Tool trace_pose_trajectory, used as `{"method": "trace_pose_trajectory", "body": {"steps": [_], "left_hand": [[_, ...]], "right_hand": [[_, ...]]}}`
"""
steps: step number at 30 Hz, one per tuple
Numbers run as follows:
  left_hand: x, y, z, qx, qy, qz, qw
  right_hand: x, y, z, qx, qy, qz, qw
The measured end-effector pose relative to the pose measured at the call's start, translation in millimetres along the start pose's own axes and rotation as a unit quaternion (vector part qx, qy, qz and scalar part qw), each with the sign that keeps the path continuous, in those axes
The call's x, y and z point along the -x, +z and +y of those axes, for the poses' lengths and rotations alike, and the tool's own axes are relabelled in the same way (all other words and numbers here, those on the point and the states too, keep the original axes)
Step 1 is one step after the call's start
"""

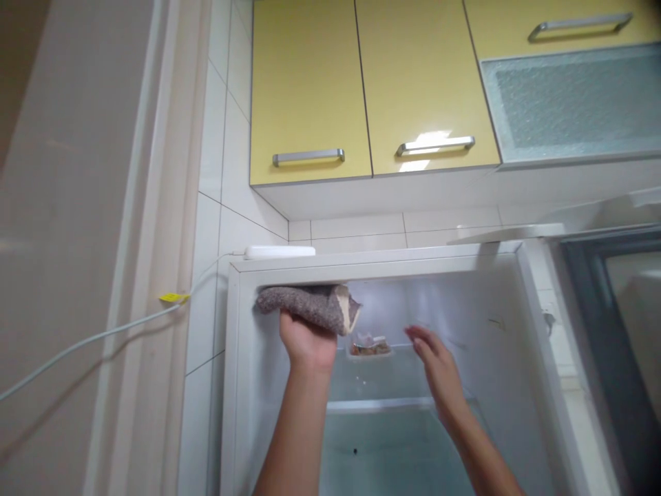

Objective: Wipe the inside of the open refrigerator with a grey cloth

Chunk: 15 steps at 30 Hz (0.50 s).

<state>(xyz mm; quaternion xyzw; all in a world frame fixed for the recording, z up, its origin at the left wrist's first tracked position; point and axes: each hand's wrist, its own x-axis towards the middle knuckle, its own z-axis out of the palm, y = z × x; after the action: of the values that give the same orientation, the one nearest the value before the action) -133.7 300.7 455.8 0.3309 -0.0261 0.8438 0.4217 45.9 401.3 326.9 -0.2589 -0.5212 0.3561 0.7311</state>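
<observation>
A grey-brown speckled cloth (304,305) with a pale edge lies along the upper left inside of an open refrigerator (372,260). My left hand (308,341) is beneath the cloth and grips it; most of its fingers are hidden behind the fabric. To the right, my right hand (434,355) is raised inside the compartment with its fingers stretched out and nothing in them. Between the hands, farther back, a small clear tray of food (370,346) sits on a shelf.
Yellow cabinets (310,89) hang above. A white box (279,252) rests on the refrigerator's top, joined to a white cable (108,334) with a yellow tag (174,297). The refrigerator door (609,331) stands open at right. A tiled wall (235,207) closes off the left.
</observation>
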Motion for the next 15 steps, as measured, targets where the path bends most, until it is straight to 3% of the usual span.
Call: {"method": "trace_pose_trajectory", "body": {"steps": [2, 5, 10, 15], "left_hand": [[9, 16.4, -1, 0.011, 0.018, 0.006, 1.000], [11, 35.3, -6, 0.004, 0.054, 0.026, 0.998], [-15, 47.3, -18, -0.035, 0.109, 0.072, 0.991], [-67, 25.2, -37, -0.068, 0.155, 0.072, 0.983]], "right_hand": [[6, -37, 38, 0.206, -0.073, 0.080, 0.973], [18, -70, 90, 0.378, -0.208, 0.079, 0.899], [41, -80, 140, 0.501, -0.341, 0.045, 0.794], [46, -83, 150, 0.514, -0.410, 0.060, 0.751]]}}
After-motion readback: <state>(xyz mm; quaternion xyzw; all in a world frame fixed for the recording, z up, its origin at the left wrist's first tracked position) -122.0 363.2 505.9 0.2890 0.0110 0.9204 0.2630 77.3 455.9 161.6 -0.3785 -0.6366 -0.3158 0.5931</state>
